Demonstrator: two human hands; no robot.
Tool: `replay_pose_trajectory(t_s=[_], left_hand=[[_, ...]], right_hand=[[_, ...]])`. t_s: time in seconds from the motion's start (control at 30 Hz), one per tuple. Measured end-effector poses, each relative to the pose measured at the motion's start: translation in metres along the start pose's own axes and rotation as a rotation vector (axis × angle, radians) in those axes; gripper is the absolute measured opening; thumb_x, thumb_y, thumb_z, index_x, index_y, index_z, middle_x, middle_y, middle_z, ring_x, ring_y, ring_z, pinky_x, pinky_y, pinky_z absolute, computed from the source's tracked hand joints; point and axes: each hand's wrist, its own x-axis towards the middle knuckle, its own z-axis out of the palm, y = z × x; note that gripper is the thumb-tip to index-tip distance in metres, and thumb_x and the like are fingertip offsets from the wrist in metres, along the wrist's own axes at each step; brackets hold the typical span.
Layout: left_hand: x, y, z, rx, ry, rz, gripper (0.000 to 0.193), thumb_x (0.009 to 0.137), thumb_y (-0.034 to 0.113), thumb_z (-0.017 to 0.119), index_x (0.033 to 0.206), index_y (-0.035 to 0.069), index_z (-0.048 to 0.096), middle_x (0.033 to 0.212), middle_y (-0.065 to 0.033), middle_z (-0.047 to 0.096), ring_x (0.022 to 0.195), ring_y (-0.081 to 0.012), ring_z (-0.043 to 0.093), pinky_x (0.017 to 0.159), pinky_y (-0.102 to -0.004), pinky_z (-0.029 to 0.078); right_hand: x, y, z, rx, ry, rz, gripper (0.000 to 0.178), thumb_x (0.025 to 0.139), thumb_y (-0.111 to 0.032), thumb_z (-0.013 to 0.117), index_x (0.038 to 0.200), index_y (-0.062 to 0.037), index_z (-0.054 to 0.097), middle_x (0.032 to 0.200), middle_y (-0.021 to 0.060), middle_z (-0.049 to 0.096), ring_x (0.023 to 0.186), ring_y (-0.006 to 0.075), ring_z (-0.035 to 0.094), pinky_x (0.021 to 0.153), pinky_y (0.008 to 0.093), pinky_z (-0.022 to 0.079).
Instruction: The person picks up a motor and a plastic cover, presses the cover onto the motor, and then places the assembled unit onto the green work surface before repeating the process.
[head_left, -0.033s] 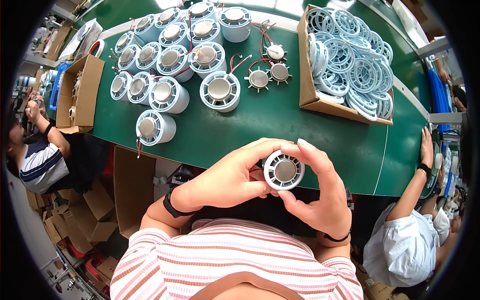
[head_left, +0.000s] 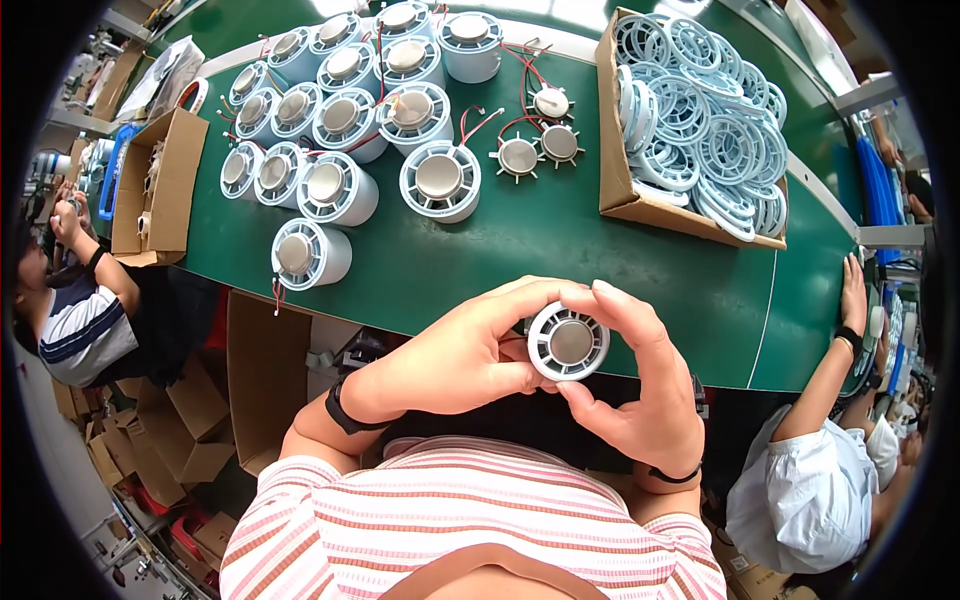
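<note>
Holding a round white unit [head_left: 571,343] at the centre of the frame, just right of the middle, both hands curl around it with its grey disc face toward the camera. The left hand [head_left: 455,355] grips it from the left, thumb at the lower rim and fingers arched over the top. The right hand [head_left: 648,390] bends in a C on the right, pinching the rim between fingers and thumb. Dark bands [head_left: 350,412] circle both wrists.

Across the upper left of the frame, pale blue cylinders [head_left: 338,190] with grey discs crowd the green bench [head_left: 540,240], thin red wires [head_left: 278,298] trailing from several. Three loose spoked discs [head_left: 518,158] lie at upper centre. At upper right, a cardboard box [head_left: 640,206] brims with pale blue rings [head_left: 730,150]. Another person's hand [head_left: 853,295] rests at the bench's right side.
</note>
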Motion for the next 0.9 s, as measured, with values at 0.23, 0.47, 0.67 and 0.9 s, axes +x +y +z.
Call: replay_pose_trajectory(t_s=[0.23, 0.47, 0.67, 0.9], left_hand=[[0.001, -0.005, -0.003, -0.038, -0.056, -0.024, 0.066, 0.089, -0.017, 0.058, 0.150, 0.006, 0.048, 0.142, -0.0091, 0.048, 0.115, -0.0197, 0.066, 0.091, -0.0312, 0.062], [0.000, -0.002, -0.005, -0.110, -0.075, -0.044, 0.068, 0.090, -0.012, 0.064, 0.153, 0.003, 0.045, 0.149, -0.0108, 0.047, 0.120, -0.0193, 0.063, 0.097, -0.0326, 0.058], [0.001, 0.005, -0.021, -0.362, -0.128, -0.240, 0.070, 0.094, -0.001, 0.072, 0.157, 0.000, 0.041, 0.156, -0.0143, 0.046, 0.134, -0.0226, 0.057, 0.106, -0.0377, 0.057], [0.004, 0.013, -0.019, -0.406, -0.067, -0.340, 0.063, 0.097, 0.005, 0.071, 0.154, -0.001, 0.046, 0.155, -0.0153, 0.047, 0.129, -0.0255, 0.061, 0.099, -0.0400, 0.062]], right_hand=[[0.006, -0.008, -0.012, -0.039, -0.120, 0.033, 0.076, 0.072, 0.004, 0.084, 0.142, -0.0022, 0.056, 0.131, 0.0138, 0.069, 0.121, 0.0318, 0.066, 0.113, 0.0451, 0.045], [0.008, -0.007, -0.014, -0.054, -0.142, 0.027, 0.074, 0.073, 0.002, 0.084, 0.141, -0.0042, 0.056, 0.132, 0.0116, 0.069, 0.122, 0.0323, 0.066, 0.114, 0.0479, 0.044], [0.003, -0.005, -0.015, -0.131, -0.172, 0.013, 0.076, 0.073, -0.001, 0.085, 0.142, -0.0059, 0.054, 0.135, 0.0089, 0.068, 0.122, 0.0316, 0.065, 0.115, 0.0524, 0.043], [0.009, -0.006, -0.017, -0.221, -0.186, -0.017, 0.072, 0.075, -0.006, 0.086, 0.141, -0.0061, 0.056, 0.135, 0.0091, 0.067, 0.123, 0.0317, 0.063, 0.114, 0.0527, 0.043]])
